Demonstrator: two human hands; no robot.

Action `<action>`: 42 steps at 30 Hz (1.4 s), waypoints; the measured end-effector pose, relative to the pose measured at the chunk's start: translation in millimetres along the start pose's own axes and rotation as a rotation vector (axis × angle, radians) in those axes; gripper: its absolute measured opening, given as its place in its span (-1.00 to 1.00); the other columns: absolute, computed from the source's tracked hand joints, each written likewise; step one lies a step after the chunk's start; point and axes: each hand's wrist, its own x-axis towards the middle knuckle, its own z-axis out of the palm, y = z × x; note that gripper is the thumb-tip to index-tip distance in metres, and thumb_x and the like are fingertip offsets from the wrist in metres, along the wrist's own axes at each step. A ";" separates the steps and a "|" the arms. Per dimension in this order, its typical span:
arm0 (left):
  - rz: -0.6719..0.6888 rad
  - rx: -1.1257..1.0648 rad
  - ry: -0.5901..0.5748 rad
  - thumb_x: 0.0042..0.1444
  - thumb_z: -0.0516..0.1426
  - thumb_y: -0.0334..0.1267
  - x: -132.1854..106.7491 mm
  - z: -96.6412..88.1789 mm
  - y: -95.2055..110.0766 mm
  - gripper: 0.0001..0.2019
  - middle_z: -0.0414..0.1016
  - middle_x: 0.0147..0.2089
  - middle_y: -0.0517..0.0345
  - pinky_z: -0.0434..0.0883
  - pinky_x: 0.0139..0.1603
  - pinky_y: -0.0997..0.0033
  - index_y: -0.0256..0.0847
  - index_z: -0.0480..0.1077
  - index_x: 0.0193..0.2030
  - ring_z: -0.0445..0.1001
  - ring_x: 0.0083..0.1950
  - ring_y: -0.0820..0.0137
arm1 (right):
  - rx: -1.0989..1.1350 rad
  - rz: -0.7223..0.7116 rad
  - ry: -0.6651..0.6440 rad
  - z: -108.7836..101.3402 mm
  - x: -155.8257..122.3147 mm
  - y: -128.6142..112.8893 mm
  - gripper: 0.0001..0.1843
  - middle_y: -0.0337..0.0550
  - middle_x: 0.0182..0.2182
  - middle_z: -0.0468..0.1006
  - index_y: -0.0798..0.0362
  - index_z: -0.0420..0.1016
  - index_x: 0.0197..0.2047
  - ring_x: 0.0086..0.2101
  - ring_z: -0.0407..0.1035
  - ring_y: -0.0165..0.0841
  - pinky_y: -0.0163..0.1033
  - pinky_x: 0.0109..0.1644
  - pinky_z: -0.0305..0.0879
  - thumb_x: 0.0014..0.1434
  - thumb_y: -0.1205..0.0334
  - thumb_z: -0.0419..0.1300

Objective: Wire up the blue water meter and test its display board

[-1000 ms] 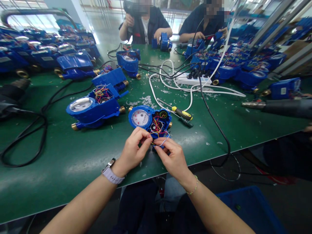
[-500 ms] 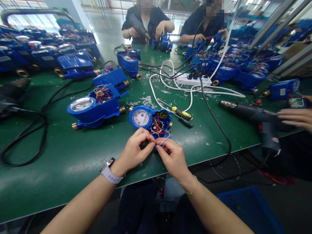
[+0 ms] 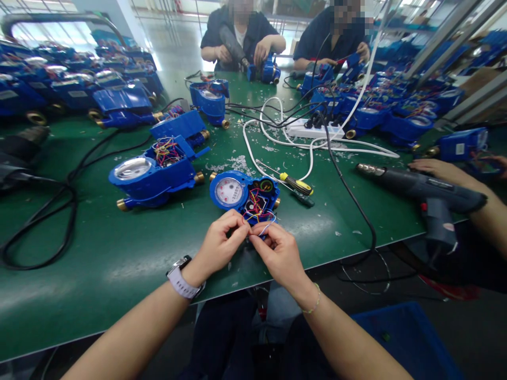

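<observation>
A blue water meter [image 3: 237, 193] with a white dial and an open compartment of coloured wires [image 3: 257, 207] lies on the green table [image 3: 99, 248] near its front edge. My left hand [image 3: 219, 245] and my right hand [image 3: 277, 253] meet just in front of it, fingertips pinched together on the thin wires that come out of the meter. A watch is on my left wrist and a thin bracelet on my right.
A second open blue meter [image 3: 152, 171] lies to the left, a yellow-handled screwdriver [image 3: 293, 184] to the right. A co-worker's arm [image 3: 467, 184] reaches over a heat gun [image 3: 428, 192] at right. Black and white cables, a power strip [image 3: 315, 129], several more meters, and two seated people fill the far side.
My hands stayed pinched on the wires with small finger shifts. The heat gun at right was set down on the table, and the co-worker's arm now reaches across it.
</observation>
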 end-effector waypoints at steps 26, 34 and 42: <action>-0.156 0.037 -0.167 0.10 0.22 -0.20 -1.7 -6.3 -2.0 -0.84 0.32 -0.46 0.28 0.22 -0.46 0.50 -0.24 0.37 -0.32 0.24 -0.47 0.51 | -0.041 0.065 -0.035 -3.9 -3.4 -2.1 -0.83 -0.18 -0.35 0.53 0.06 0.42 -0.15 -0.55 0.30 -0.47 -0.34 -0.49 0.19 0.25 0.26 0.04; 0.047 0.160 -0.082 0.17 0.15 -0.33 -1.4 -2.6 -3.2 -0.88 0.47 -0.40 0.15 0.34 -0.31 0.43 -0.25 0.43 -0.38 0.42 -0.35 0.42 | -0.193 0.006 -0.033 -3.6 -5.2 1.3 -0.84 -0.21 -0.41 0.50 0.06 0.42 -0.16 -0.58 0.25 -0.46 -0.32 -0.51 0.12 0.20 0.29 0.07; 0.031 0.132 -0.089 0.18 0.13 -0.35 -0.7 -5.7 -2.0 -0.89 0.52 -0.35 0.13 0.38 -0.25 0.42 -0.24 0.45 -0.36 0.47 -0.31 0.40 | -0.209 0.005 -0.023 -2.0 -3.5 1.6 -0.87 -0.29 -0.52 0.43 0.05 0.47 -0.20 -0.62 0.20 -0.47 -0.32 -0.51 0.11 0.18 0.26 0.14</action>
